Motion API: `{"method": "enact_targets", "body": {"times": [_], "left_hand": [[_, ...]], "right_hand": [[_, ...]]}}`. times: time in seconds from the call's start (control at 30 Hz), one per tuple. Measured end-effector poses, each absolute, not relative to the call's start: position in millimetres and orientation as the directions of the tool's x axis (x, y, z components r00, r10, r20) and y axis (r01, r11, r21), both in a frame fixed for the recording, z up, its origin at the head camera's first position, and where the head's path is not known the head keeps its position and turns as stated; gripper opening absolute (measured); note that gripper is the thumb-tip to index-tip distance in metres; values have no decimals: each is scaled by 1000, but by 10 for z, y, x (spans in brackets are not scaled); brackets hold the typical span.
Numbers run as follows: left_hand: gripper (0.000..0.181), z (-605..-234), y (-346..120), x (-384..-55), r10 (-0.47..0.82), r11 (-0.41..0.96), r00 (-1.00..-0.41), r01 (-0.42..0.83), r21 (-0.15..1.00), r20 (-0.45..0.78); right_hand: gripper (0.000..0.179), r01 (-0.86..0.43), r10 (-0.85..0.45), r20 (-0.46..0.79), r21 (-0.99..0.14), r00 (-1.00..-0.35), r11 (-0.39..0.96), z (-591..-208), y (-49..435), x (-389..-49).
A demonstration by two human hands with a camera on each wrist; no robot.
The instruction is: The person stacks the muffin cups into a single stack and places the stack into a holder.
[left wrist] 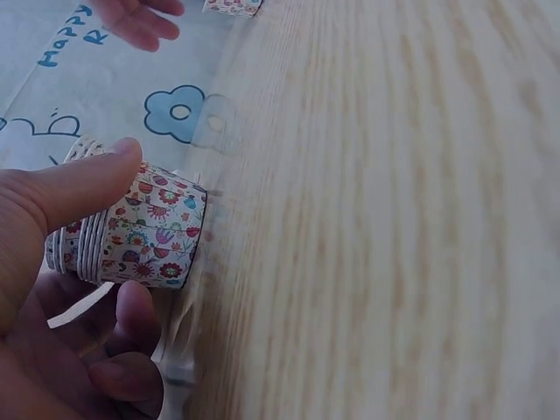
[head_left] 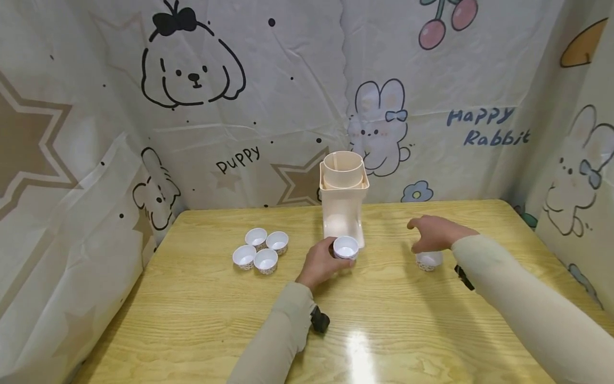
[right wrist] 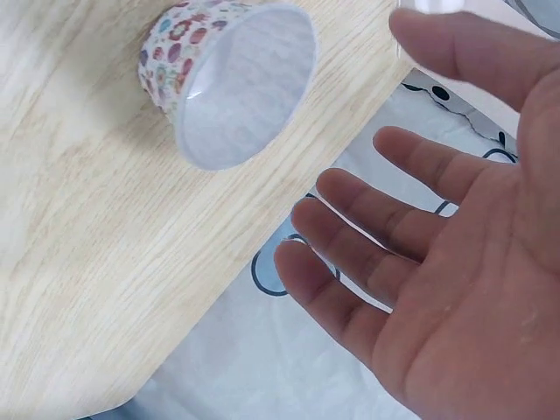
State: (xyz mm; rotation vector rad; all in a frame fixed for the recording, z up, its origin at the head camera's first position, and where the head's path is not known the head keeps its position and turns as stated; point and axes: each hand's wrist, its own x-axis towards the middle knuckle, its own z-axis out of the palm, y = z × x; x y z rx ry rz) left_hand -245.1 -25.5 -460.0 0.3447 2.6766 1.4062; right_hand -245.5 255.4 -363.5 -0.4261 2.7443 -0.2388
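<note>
Floral paper cups [left wrist: 144, 232], nested in a stack, sit pinched in the left hand [head_left: 320, 264] at the dispenser [head_left: 342, 200] mouth, while the right hand [head_left: 434, 233] hovers open-fingered over a single cup [right wrist: 229, 80] on the table [head_left: 192, 309]

Bright, even overhead lighting. Glare patch on table [head_left: 360, 346] near lower edge. Soft, faint shadows beneath hands. Wide-angle bending at head-view edges. Left wrist view blurred along table grain; near fingers [left wrist: 52, 188] soft.
</note>
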Motion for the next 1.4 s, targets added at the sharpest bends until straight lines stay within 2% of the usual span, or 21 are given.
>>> {"method": "enact_targets", "body": {"times": [0.2,0.4,0.5,0.7,1.17,1.4], "left_hand": [[60,-4595,-257,-2450,243,546,-970,147,825,12],[60,-4599,-267,-2451,246,526,-969,145,838,13],[61,-4606,-265,-2450,250,523,-968,147,839,14],[62,-4601,-257,-2450,250,535,-968,144,833,7],[63,-4602,-260,-2477,243,538,-970,134,832,-1],[63,-4589,-257,-2492,243,533,-970,132,836,-2]], "right_hand": [[78,-232,-308,-367,-236,-878,943,-3706,2647,-2368],[83,-205,-283,-359,-240,-890,949,-3790,2682,-2336],[78,-199,-277,-344,-245,-897,949,-3839,2698,-2327],[56,-233,-299,-286,-243,-911,942,-3891,2725,-2326],[60,-260,-321,-237,-256,-917,931,-3884,2724,-2329],[67,-232,-291,-240,-247,-926,941,-3841,2705,-2415]]}}
